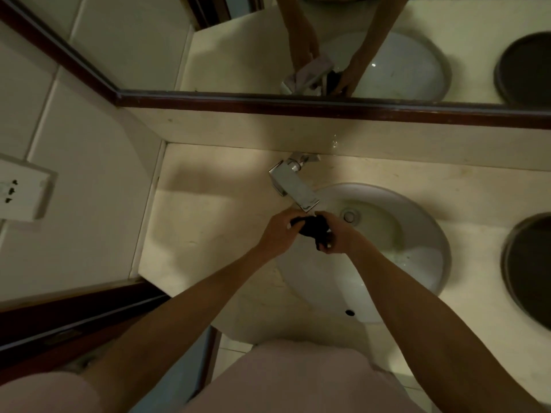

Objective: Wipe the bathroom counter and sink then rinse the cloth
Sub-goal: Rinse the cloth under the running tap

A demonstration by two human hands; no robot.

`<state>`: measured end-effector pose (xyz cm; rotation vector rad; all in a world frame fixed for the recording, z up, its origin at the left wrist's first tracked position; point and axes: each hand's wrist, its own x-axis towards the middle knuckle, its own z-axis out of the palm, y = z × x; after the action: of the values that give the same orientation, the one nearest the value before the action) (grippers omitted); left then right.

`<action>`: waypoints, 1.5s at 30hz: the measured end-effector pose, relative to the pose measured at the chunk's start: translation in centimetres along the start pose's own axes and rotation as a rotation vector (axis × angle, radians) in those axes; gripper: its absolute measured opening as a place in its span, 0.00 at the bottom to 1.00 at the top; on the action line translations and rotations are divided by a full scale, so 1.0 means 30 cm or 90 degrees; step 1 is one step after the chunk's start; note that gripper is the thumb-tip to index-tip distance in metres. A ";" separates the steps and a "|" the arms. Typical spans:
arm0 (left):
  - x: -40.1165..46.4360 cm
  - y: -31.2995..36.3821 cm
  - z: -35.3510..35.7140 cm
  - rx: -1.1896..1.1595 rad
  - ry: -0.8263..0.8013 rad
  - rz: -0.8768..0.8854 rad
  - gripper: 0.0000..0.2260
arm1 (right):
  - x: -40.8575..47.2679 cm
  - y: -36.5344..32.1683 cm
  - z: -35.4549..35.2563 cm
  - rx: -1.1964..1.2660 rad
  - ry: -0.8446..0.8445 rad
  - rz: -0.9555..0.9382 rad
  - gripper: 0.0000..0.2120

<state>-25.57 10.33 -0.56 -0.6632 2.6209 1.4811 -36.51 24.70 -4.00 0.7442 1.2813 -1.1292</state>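
Right under the spout of the chrome faucet [293, 186], both hands meet over the white sink [417, 234], at about 9 o'clock of the basin. Between them is a dark cloth [313, 229], bunched into a small wad. The left hand [277, 234] has its fingers curled round the cloth's left end; the right hand [340, 238] grips the right end, with a tail of cloth hanging below its fingers. The cloth is above the bowl, not resting on it.

Inside the sink, the metal drain [349, 216] sits near the centre, just toward 2 o'clock from the hands, and the bowl around it looks wet and faintly yellowed. Whether water runs from the spout cannot be told.

At 3 o'clock from the sink, on the cream counter [202, 222], sits a dark round tray [527, 269], partly cut off by the frame edge; what it holds cannot be made out. At 12 o'clock the mirror [238, 55] repeats the hands and basin.
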 end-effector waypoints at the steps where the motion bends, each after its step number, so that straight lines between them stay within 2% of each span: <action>1: -0.004 0.002 0.000 -0.006 0.045 -0.021 0.10 | 0.002 0.004 -0.005 -0.014 -0.006 -0.008 0.11; 2: -0.004 0.007 0.001 -0.011 0.089 -0.055 0.09 | 0.017 0.011 -0.013 -0.053 -0.009 -0.039 0.06; 3: -0.003 0.013 -0.003 -0.006 0.125 -0.095 0.08 | 0.028 0.017 -0.014 -0.079 -0.012 -0.076 0.04; 5: 0.001 0.022 -0.014 0.016 0.160 -0.181 0.04 | 0.040 0.028 -0.009 -0.087 0.008 -0.138 0.07; 7: 0.008 0.022 -0.014 0.027 0.141 -0.257 0.02 | 0.066 0.034 -0.009 -0.028 0.036 -0.188 0.05; 9: 0.014 0.019 0.002 -0.003 0.082 -0.335 0.04 | 0.069 0.028 -0.013 0.070 0.061 -0.232 0.03; 12: 0.024 0.024 0.024 -0.052 0.017 -0.409 0.04 | 0.024 0.019 -0.026 0.060 0.065 -0.280 0.16; 14: 0.030 0.039 0.028 -0.029 0.015 -0.347 0.05 | 0.004 0.016 -0.031 0.039 0.029 -0.275 0.19; 17: 0.027 0.073 0.044 -0.024 -0.047 -0.241 0.13 | 0.004 0.012 -0.033 0.105 0.003 -0.238 0.15; 20: 0.029 0.046 0.093 0.045 -0.080 -0.222 0.17 | -0.019 0.008 -0.021 0.095 -0.017 -0.213 0.10; 25: 0.043 0.033 0.099 -0.004 0.019 -0.183 0.05 | -0.043 -0.024 -0.066 0.034 0.012 -0.279 0.11; 29: 0.033 0.024 0.094 -0.071 0.001 -0.200 0.07 | -0.068 -0.039 -0.076 0.063 -0.035 -0.286 0.10; 32: 0.029 0.052 0.113 -0.089 -0.006 -0.191 0.16 | -0.110 -0.045 -0.053 0.075 -0.091 -0.279 0.14; 36: 0.048 0.069 0.168 -0.093 -0.046 -0.105 0.17 | -0.186 -0.056 -0.035 -0.090 -0.104 -0.310 0.14; 39: 0.102 0.030 0.222 -0.045 -0.105 -0.150 0.16 | -0.243 -0.064 -0.036 -0.148 -0.075 -0.360 0.12; 41: 0.109 0.077 0.215 0.052 -0.144 -0.160 0.12 | -0.275 -0.077 -0.041 -0.094 -0.049 -0.426 0.12; 45: 0.110 0.070 0.201 0.057 -0.242 -0.234 0.17 | -0.319 -0.115 -0.046 0.022 0.014 -0.547 0.15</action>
<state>-30.33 15.14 -2.96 -0.7238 2.1294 1.2322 -39.42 27.03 5.57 0.2008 1.6585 -1.8230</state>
